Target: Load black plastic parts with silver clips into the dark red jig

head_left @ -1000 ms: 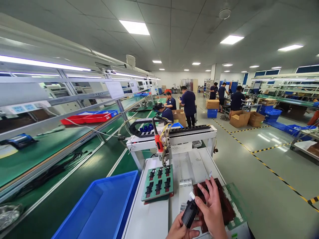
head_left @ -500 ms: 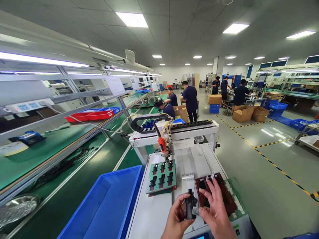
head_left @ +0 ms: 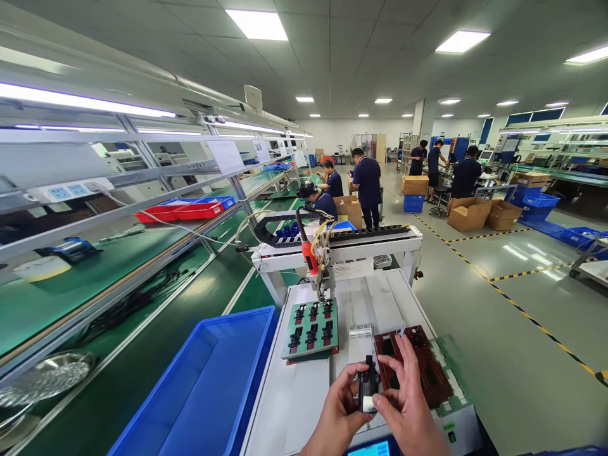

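Observation:
Both my hands hold a small black part (head_left: 367,386) upright over the white machine table (head_left: 299,399). My left hand (head_left: 338,408) grips its left side with curled fingers. My right hand (head_left: 407,405) pinches its lower right side with thumb and fingers. Just behind my right hand lies a dark red fixture tray (head_left: 411,361). To the left on the table sits a green fixture plate (head_left: 311,327) with several black parts seated in it, under the machine's red tool head (head_left: 310,256).
A large blue bin (head_left: 199,386) stands left of the machine. A green conveyor (head_left: 142,329) and shelving run along the left. Several people work at benches and cardboard boxes (head_left: 468,214) farther back. A small screen (head_left: 375,448) shows at the bottom edge.
The black part has been turned from tilted to upright and both hands now close on it. The view has dropped slightly toward the table.

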Motion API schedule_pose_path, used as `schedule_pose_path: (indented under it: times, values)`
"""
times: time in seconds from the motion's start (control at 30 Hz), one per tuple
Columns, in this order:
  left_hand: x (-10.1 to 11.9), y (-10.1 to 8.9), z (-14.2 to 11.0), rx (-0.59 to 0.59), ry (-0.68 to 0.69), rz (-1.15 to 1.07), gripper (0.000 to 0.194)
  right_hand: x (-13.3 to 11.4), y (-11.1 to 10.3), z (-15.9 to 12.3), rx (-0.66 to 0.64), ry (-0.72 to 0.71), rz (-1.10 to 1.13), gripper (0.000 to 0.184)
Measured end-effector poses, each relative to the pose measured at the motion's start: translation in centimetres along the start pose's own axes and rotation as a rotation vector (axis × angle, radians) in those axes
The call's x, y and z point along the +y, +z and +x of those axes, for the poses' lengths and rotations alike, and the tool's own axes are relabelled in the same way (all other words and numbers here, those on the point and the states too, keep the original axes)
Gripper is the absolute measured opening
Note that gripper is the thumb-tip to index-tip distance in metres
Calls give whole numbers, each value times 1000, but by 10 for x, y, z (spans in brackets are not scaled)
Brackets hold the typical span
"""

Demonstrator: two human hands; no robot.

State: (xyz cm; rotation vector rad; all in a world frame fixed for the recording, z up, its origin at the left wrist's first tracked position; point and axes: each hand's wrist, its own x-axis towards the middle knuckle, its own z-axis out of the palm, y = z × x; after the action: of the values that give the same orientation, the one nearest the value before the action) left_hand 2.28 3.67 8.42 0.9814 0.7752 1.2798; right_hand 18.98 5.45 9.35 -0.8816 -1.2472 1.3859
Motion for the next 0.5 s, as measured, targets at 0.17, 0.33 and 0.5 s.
schedule_pose_path:
  times: [0.17, 0.33, 0.5]
  values:
    - [2, 1, 0, 10, -16, -18, 65, -1, 4, -2, 21, -65, -83, 91]
    - [8, 2, 0, 32, 5, -24, 61, 3, 14, -10, 79, -294, -340, 71]
    - [3, -9, -4, 46, 40, 4, 65, 15, 14, -7, 203, -507, -536, 83]
